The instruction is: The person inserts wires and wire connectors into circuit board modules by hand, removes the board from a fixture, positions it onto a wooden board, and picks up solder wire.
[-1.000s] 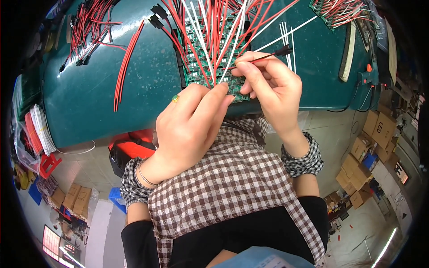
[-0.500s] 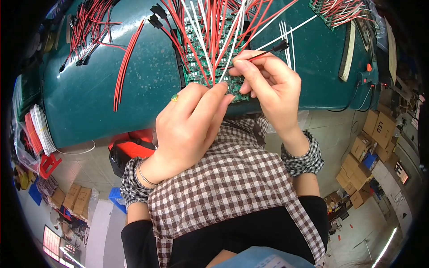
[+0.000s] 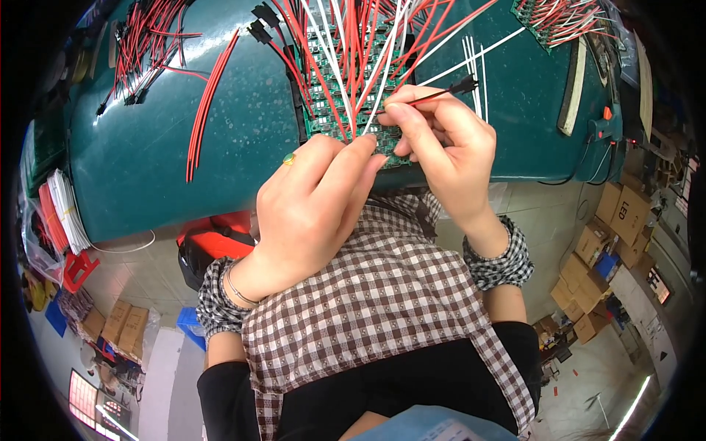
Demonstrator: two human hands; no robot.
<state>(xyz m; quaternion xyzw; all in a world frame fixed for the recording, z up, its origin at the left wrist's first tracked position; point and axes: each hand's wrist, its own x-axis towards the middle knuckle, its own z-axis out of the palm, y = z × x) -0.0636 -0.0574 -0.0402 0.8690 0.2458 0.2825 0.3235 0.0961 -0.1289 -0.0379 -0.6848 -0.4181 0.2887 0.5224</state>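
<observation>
Green circuit boards (image 3: 326, 92) lie in a panel on the table in front of me, with many red wires (image 3: 358, 55) and white wires (image 3: 336, 65) rising from them. My left hand (image 3: 312, 195) is closed at the panel's near edge, fingertips together beside the lower ends of the wires; whatever it pinches is hidden. My right hand (image 3: 452, 143) pinches a thin red-and-black connector lead (image 3: 426, 96) between thumb and forefinger over the panel's right side. The lead's black plug (image 3: 464, 84) sticks out to the right, above that hand.
Loose red wires (image 3: 209, 110) and a bundle of plugged leads (image 3: 154, 44) lie to the left on the green table (image 3: 132, 176). Several white wires (image 3: 483, 81) lie at right. Another wired board (image 3: 540, 22) sits far right, near a wooden strip (image 3: 571, 99). Cardboard boxes (image 3: 621, 209) stand beyond.
The connector lead's plug has tilted slightly downward in my right hand. My left hand has hardly moved.
</observation>
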